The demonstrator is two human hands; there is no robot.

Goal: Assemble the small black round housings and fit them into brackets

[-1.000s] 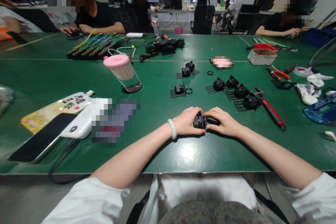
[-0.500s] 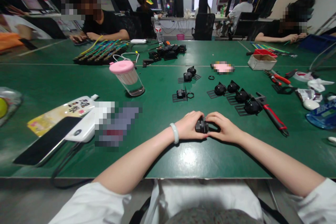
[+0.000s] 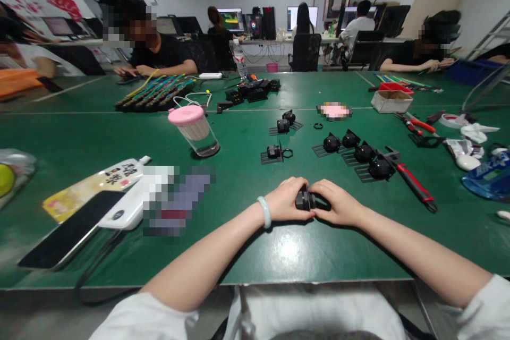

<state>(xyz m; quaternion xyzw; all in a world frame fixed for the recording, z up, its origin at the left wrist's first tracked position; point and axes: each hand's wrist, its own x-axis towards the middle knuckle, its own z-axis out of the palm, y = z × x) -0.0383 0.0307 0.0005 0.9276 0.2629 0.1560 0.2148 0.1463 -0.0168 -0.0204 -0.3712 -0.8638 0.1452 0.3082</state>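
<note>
Between my two hands is a black plastic fitting (image 3: 304, 200) with a ribbed body and a flat plate. Thumb and fingers of my left hand (image 3: 286, 200), below a pale bangle (image 3: 264, 212), close round its left side. My right hand (image 3: 339, 203) grips the right side of the same fitting, its fingers curved; their tips hide part of it. Just beyond lies a similar fitting (image 3: 273, 152) on a slotted plate with a loose ring nut (image 3: 287, 153) beside it. Several domed black fittings (image 3: 364, 152) on slotted plates sit ahead to the right.
A red-handled adjustable wrench (image 3: 416, 186) lies to the right, near pliers (image 3: 420, 124) and a white box (image 3: 392, 101). On the left are a pink-lidded cup (image 3: 194, 130), a phone (image 3: 69, 231) and a white device (image 3: 123, 207). People sit across the table.
The camera view has tilted up slightly, so everything sits lower in the picture. Both hands stay on the black fitting, with little visible change in grip.
</note>
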